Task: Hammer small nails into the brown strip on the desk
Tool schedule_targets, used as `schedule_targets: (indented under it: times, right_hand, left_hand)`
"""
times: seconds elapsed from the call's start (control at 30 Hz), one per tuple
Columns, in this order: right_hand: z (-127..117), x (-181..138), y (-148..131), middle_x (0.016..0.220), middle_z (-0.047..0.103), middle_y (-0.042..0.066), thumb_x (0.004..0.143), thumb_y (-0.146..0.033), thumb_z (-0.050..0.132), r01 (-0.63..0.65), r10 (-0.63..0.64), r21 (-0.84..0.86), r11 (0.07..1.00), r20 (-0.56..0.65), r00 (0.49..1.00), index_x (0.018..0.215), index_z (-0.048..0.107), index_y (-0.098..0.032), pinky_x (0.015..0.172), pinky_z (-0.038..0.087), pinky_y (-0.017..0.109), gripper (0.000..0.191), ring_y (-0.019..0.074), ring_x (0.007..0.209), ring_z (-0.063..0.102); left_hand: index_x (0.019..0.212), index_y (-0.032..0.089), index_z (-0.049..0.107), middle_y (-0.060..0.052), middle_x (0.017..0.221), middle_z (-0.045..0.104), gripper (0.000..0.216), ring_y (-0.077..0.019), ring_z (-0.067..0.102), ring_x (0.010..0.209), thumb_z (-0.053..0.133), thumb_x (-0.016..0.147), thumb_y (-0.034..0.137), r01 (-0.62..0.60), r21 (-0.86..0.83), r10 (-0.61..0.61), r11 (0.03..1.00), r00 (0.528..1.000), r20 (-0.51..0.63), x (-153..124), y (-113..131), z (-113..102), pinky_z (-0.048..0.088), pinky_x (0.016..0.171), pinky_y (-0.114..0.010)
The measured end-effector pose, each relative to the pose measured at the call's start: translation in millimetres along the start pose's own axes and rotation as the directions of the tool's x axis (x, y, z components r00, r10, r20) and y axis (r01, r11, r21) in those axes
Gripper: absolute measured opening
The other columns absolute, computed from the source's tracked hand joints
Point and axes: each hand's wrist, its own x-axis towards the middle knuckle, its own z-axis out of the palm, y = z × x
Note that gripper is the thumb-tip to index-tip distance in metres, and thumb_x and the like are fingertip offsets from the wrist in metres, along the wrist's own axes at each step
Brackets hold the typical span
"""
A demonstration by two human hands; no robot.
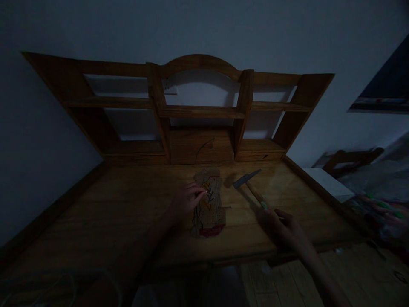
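A worn, patchy block of wood (211,204) lies in the middle of the wooden desk (128,213). My left hand (186,199) rests at its left edge, fingers pinched on a small dark nail-like thing that stands on the block. My right hand (286,228) is closed around the handle of a hammer (247,183). The hammer's metal head hangs just right of the block, a little above the desk.
A wooden shelf unit (198,111) with open compartments stands at the back of the desk against a pale wall. A chair (351,158) and colourful fabric (380,211) lie to the right. The room is dim.
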Motion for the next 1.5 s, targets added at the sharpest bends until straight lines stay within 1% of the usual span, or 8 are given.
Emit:
schedule_targets:
  times: [0.23, 0.37, 0.6, 0.8, 0.93, 1.03, 1.13, 1.5]
  right_hand:
    - [0.3, -0.3, -4.7, 0.055, 0.059, 0.002, 0.079, -0.066, 0.046, 0.003, -0.003, 0.006, 1.0, 0.001, 1.0, 0.076, 0.066, -0.013, 0.046, 0.035, 0.023, 0.056, 0.0171, 0.054, 0.054]
    - [1.0, 1.2, -1.2, 0.055, 0.06, 0.003, 0.079, -0.066, 0.048, 0.025, -0.025, -0.009, 1.0, 0.004, 1.0, 0.075, 0.066, -0.014, 0.045, 0.034, 0.023, 0.056, 0.0174, 0.054, 0.055]
    - [4.6, 8.1, 10.8, 0.06, 0.059, 0.001, 0.082, -0.064, 0.048, 0.018, -0.018, -0.002, 1.0, 0.048, 0.999, 0.077, 0.064, -0.014, 0.046, 0.033, 0.022, 0.052, 0.0155, 0.056, 0.052]
    - [6.1, 9.8, 13.8, 0.053, 0.051, -0.001, 0.082, -0.065, 0.048, 0.015, -0.016, 0.021, 1.0, 0.024, 1.0, 0.074, 0.063, -0.014, 0.043, 0.029, 0.022, 0.053, 0.0132, 0.051, 0.047]
    - [6.3, 9.0, 12.5, 0.056, 0.056, 0.0, 0.082, -0.065, 0.047, -0.013, 0.012, 0.047, 0.999, 0.027, 1.0, 0.079, 0.065, -0.013, 0.044, 0.031, 0.022, 0.055, 0.0142, 0.051, 0.049]
    - [5.3, 8.2, 9.6, 0.061, 0.061, 0.003, 0.082, -0.063, 0.047, 0.033, -0.034, 0.024, 0.999, 0.023, 0.999, 0.078, 0.066, -0.014, 0.047, 0.034, 0.023, 0.053, 0.016, 0.056, 0.053]
    - [4.3, 8.0, 6.9, 0.057, 0.059, 0.003, 0.082, -0.064, 0.047, 0.053, -0.053, -0.012, 0.999, -0.004, 0.999, 0.073, 0.065, -0.014, 0.047, 0.033, 0.023, 0.053, 0.0164, 0.056, 0.053]
    - [2.6, 7.2, 3.8, 0.055, 0.06, 0.004, 0.08, -0.066, 0.046, 0.055, -0.055, 0.0, 0.999, 0.003, 0.998, 0.073, 0.066, -0.014, 0.046, 0.033, 0.024, 0.056, 0.0169, 0.053, 0.054]
  left_hand:
    - [0.081, 0.019, 0.065, 0.0, 0.075, 0.056, 0.015, -0.0118, 0.055, 0.07, 0.059, 0.086, 0.031, 0.066, -0.019, -0.064, 0.998, 0.993, 0.097, 1.6, -5.1, 5.4, 0.044, 0.065, -0.024]
    - [0.083, 0.019, 0.065, 0.0, 0.077, 0.053, 0.014, -0.0113, 0.053, 0.069, 0.059, 0.086, 0.031, 0.059, -0.052, -0.05, 0.997, 0.985, 0.164, 1.2, -6.7, 7.1, 0.042, 0.064, -0.023]
    - [0.085, 0.019, 0.066, 0.0, 0.077, 0.054, 0.013, -0.0117, 0.052, 0.07, 0.058, 0.086, 0.03, 0.037, -0.039, -0.03, 0.999, 0.984, 0.177, 1.8, -4.1, 4.6, 0.041, 0.064, -0.023]
    - [0.081, 0.019, 0.064, 0.001, 0.074, 0.053, 0.012, -0.0112, 0.05, 0.065, 0.066, 0.077, 0.03, 0.101, 0.015, -0.101, 0.995, 0.963, 0.249, -0.5, -3.7, 9.4, 0.038, 0.059, -0.023]
    - [0.082, 0.018, 0.063, 0.0, 0.078, 0.055, 0.012, -0.0119, 0.053, 0.068, 0.067, 0.074, 0.027, 0.16, 0.026, -0.161, 0.987, 0.947, 0.279, -3.3, -3.6, 13.8, 0.04, 0.061, -0.023]
    - [0.082, 0.018, 0.063, 0.0, 0.076, 0.056, 0.01, -0.0122, 0.053, 0.067, 0.062, 0.072, 0.02, 0.225, 0.037, -0.226, 0.974, 0.927, 0.298, -2.6, -4.5, 15.3, 0.04, 0.061, -0.023]
    - [0.081, 0.017, 0.063, 0.0, 0.073, 0.056, 0.013, -0.0123, 0.053, 0.066, 0.059, 0.069, 0.015, 0.261, 0.041, -0.26, 0.964, 0.91, 0.324, 0.0, -5.6, 16.8, 0.04, 0.059, -0.022]
    - [0.076, 0.017, 0.066, -0.001, 0.068, 0.06, 0.014, -0.0144, 0.056, 0.063, 0.061, 0.064, 0.016, 0.339, 0.117, -0.358, 0.934, 0.875, 0.325, 4.6, -20.3, 31.6, 0.038, 0.053, -0.023]
